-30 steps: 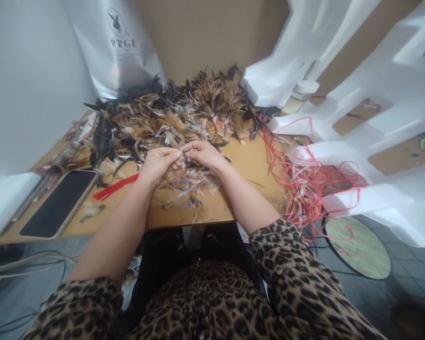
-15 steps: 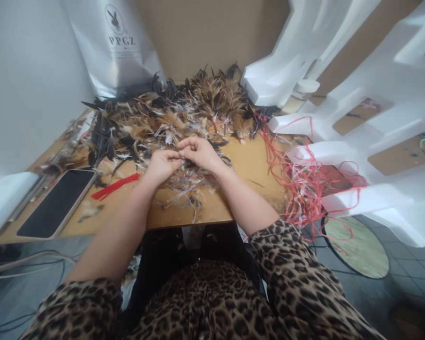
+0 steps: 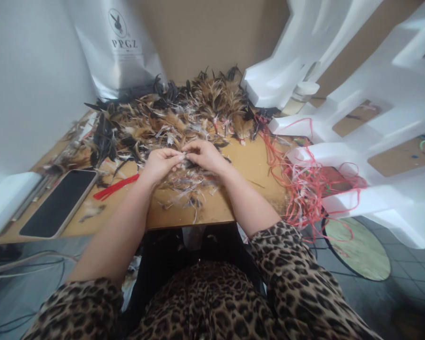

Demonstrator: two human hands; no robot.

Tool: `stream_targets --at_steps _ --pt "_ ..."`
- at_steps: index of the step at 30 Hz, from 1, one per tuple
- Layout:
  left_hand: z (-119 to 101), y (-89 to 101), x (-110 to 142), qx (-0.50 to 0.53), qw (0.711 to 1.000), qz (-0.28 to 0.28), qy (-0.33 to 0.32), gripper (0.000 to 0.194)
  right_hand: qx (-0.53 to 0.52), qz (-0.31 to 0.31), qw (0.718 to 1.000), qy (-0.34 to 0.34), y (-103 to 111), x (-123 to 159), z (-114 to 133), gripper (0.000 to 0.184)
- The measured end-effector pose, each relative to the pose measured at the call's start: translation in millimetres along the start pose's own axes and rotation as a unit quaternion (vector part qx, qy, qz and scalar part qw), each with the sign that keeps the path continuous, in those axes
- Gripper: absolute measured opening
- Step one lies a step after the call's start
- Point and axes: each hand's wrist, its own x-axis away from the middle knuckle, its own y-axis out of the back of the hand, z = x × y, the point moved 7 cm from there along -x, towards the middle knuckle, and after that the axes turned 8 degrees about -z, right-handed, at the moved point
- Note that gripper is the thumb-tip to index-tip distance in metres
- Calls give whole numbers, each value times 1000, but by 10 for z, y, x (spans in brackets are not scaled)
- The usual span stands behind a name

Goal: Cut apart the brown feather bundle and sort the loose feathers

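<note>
My left hand (image 3: 162,164) is closed in a pinch, with a small whitish piece (image 3: 182,155) at its fingertips, too small to name. Against it, the fingers of my right hand (image 3: 206,155) are pinched too; what they hold is hidden. Both hands meet above the front of a pile of brown and black feathers (image 3: 145,118). Under them lie loose feather scraps (image 3: 187,183). Tied feather bunches (image 3: 217,97) stand at the back of the pile. Left of my left wrist is a bundle of red strips (image 3: 115,187).
A phone (image 3: 58,203) and a white box (image 3: 10,200) lie at the left on the wooden table (image 3: 255,165). A silvery bag (image 3: 120,61) stands behind. To the right are tangled pink-red strings (image 3: 308,193), white foam pieces (image 3: 371,203) and a jar (image 3: 301,97). A round stool (image 3: 357,245) is below.
My hands have shifted slightly, and the fingers of the right hand have drawn in closer. The whitish piece shows more plainly between the fingertips. The view has moved a little.
</note>
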Motion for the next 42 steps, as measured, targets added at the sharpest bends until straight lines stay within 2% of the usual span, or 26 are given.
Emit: stream_targets --at_steps 4,8,16,20,23,28,34,38,42 --pt "-20 -13 19 7 1000 2 6 26 70 -17 996 55 21 9 106 12" --pt "-44 14 7 29 999 -15 6 23 85 -13 994 69 35 18 152 11" --pt "97 78 -41 98 990 -23 98 31 64 35 996 58 -34 45 160 11" --pt "119 69 -42 108 988 -14 114 32 42 56 997 37 -55 46 107 11" --pt "80 67 -32 95 991 -21 92 33 4 59 998 5 -48 36 58 12" --pt "8 38 -11 40 999 -26 15 31 -66 19 997 -29 -35 15 -7 18" --pt "-44 17 -17 -26 997 -39 -64 24 26 2 1000 -17 -132 3 -75 19" --pt "-53 14 -25 -40 995 -50 -72 23 72 -8 997 -9 -147 -1 -81 19" --pt "-57 52 -33 -38 994 -77 -71 24 72 -5 997 -6 -154 0 -84 17"
